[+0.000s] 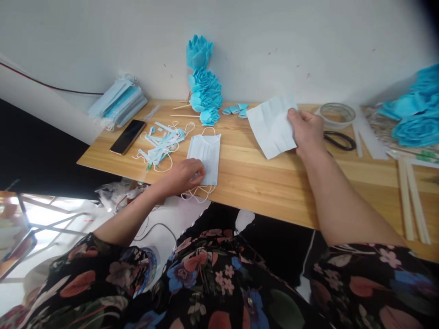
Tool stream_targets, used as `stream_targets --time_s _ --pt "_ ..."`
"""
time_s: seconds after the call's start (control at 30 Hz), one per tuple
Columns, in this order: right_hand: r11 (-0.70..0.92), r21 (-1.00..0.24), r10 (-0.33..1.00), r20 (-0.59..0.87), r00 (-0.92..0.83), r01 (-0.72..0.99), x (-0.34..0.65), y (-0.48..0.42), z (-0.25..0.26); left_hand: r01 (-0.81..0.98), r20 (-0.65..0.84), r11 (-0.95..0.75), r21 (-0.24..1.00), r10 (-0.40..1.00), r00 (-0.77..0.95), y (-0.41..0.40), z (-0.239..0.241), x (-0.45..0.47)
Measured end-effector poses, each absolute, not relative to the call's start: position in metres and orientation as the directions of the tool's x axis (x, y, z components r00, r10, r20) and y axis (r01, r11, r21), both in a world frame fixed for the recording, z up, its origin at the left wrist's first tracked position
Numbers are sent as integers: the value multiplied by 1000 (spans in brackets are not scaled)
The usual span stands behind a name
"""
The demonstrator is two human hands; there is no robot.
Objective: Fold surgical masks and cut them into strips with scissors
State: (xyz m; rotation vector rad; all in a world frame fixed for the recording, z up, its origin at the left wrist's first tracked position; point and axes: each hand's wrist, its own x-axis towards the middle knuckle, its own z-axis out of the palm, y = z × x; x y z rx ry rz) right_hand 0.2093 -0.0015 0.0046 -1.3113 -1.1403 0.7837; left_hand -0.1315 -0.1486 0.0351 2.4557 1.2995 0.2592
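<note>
My right hand (306, 129) pinches the right edge of a pale, creased sheet of mask fabric (272, 125), holding it above the table. Faint fold lines cross the sheet, and no ear loops show on it. Over the left edge of a folded face mask (210, 153), my left hand (188, 174) has its fingers curled. Whether anything is between those fingers is hidden. The mask lies flat with white ear loops at both ends. Just left of it is a tangled pile of cut strips and ear loops (163, 144).
Blue fabric flowers on sticks (206, 91) lie against the wall, beside small blue pieces (236, 110). A stack of masks (118, 103) and a phone (128, 136) are at left. Rightward are a tape roll (338, 114), black-handled scissors (339, 140), wooden sticks (411, 201) and more blue flowers (416, 112).
</note>
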Motion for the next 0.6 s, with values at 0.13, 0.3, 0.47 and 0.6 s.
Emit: stream_targets --time_s 0.13,0.3,0.47,0.6 --pt "120 -978 937 169 306 172 208 -2 6 801 -30 -471 370 856 517 -153 38 -126" --pt "116 -984 941 153 300 137 205 -5 10 866 -131 -500 16 857 498 -162 42 -95" --pt "114 -984 947 150 286 138 204 -8 13 851 -172 -525 6 838 519 -160 42 -82" --pt "83 -996 959 84 272 15 202 -7 13 835 -114 -430 342 863 492 -154 43 -97"
